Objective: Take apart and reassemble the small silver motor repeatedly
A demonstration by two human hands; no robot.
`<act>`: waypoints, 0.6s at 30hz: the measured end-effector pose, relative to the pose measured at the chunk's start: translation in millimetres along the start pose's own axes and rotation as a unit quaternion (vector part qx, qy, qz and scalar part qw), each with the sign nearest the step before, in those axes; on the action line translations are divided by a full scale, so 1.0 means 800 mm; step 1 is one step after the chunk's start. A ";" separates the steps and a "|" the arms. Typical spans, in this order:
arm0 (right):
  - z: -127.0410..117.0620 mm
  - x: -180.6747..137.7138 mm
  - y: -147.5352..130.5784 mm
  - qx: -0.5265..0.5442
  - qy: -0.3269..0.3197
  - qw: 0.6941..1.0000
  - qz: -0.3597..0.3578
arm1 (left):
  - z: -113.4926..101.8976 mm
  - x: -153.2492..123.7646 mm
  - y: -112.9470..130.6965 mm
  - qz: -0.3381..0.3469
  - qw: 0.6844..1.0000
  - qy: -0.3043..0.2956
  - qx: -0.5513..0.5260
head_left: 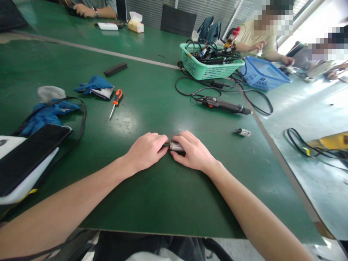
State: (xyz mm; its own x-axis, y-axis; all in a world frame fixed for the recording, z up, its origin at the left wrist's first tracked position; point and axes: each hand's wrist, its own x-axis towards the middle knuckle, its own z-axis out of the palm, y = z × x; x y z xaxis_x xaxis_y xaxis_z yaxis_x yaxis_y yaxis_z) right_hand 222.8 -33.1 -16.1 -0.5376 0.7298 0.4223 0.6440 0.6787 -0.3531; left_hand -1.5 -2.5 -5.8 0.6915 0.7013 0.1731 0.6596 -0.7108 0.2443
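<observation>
A small silvery metal cylinder (176,146) lies low over the green table in front of me, its left end showing between my hands. Wrapped round its body is my right hand (194,151), closed, with the thumb on the near side. My left hand (148,149) is closed in a pinch at the cylinder's left end. A small dark part shows at those fingertips, but I cannot make out what it is. To the right of my hands lies a small metal and black piece (243,132). Beyond my left hand an orange-handled screwdriver (117,98) rests on the table.
A corded electric screwdriver (224,106) lies beyond my right hand. Behind it stand a green basket (209,70) of cables and tools and a blue basket (265,74). Blue gloves (95,85), a dark bar (115,69) and a black phone (29,159) are leftward. Other people sit across the tables.
</observation>
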 end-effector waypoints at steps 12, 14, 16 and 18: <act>-0.011 0.003 -0.007 -0.070 -0.061 0.995 -0.045 | -0.001 0.001 -0.002 -0.007 1.000 0.004 0.018; -0.014 0.005 -0.010 -0.078 -0.074 0.993 -0.043 | -0.001 0.002 -0.003 -0.008 1.000 0.007 0.016; -0.016 0.006 -0.012 -0.082 -0.084 0.992 -0.039 | -0.001 0.002 -0.004 -0.010 1.000 0.011 0.013; -0.017 0.007 -0.014 -0.087 -0.091 0.992 -0.034 | -0.002 0.002 -0.005 -0.014 1.000 0.013 0.012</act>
State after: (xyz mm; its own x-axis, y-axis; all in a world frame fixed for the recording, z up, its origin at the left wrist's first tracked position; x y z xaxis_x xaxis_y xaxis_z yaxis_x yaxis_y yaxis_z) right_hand 220.5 -37.9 1.6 -0.6615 0.6970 0.2767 0.6788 0.7134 -0.1741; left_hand -3.4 1.4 -5.2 0.6654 0.7218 0.1905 0.6855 -0.6919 0.2267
